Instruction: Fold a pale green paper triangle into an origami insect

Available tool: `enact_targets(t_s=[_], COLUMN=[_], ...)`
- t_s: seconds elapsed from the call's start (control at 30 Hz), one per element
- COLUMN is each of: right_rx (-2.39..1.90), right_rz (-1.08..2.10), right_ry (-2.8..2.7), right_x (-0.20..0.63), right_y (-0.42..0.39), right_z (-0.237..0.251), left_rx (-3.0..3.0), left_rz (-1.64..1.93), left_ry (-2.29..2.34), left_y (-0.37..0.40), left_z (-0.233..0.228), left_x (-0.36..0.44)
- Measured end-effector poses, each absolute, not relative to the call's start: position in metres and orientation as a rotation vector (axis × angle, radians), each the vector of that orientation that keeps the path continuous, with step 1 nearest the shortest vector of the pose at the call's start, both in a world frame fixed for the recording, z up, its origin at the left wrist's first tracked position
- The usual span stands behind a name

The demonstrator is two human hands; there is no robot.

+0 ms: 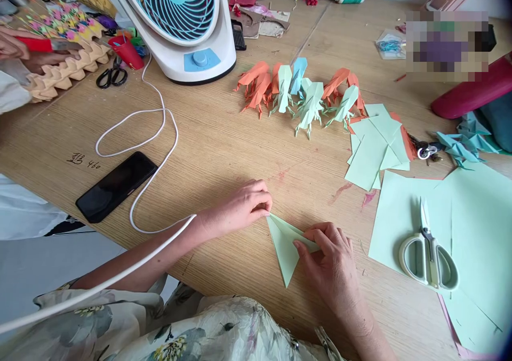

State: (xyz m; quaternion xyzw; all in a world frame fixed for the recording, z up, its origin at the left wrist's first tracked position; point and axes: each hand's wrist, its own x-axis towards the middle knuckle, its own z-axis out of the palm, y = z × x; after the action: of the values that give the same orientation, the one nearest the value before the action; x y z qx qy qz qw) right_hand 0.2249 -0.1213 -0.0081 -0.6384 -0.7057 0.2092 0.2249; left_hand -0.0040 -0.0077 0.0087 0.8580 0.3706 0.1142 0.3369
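Left hand (252, 205) and right hand (334, 262) (fingers (262, 197) closed) pinch 2 corners of folded green paper (282, 245).

- Folded sheet (283, 245): smooth matt paper
- Counter (216, 158): grained wood, low sheen
- Phone (116, 186): glossy, smooth screen
- Pale scissors (429, 238): shiny metal blades, plastic handles

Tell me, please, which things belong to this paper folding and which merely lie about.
Likely belonging:
folded pale green paper triangle
loose pale green paper rectangles
large pale green paper sheets
cream-handled metal scissors
orange, green and blue paper figures

Apparently lying about:
black rectangular phone
white-and-blue plastic fan
dark red cylinder
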Motion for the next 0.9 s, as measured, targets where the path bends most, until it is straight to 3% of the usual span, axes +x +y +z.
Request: enact_targets(t_s=[0.9], right_rx=[-1.723], right_rz=[0.472], right_ry=[-1.980], right_x=[0.223], right_y=[-0.122], right_z=[-0.012], left_rx=[2.228], left_rz=[0.302], left_ry=[0.939], left_y=[-0.011], left_z=[0.010], left_x=[-0.015])
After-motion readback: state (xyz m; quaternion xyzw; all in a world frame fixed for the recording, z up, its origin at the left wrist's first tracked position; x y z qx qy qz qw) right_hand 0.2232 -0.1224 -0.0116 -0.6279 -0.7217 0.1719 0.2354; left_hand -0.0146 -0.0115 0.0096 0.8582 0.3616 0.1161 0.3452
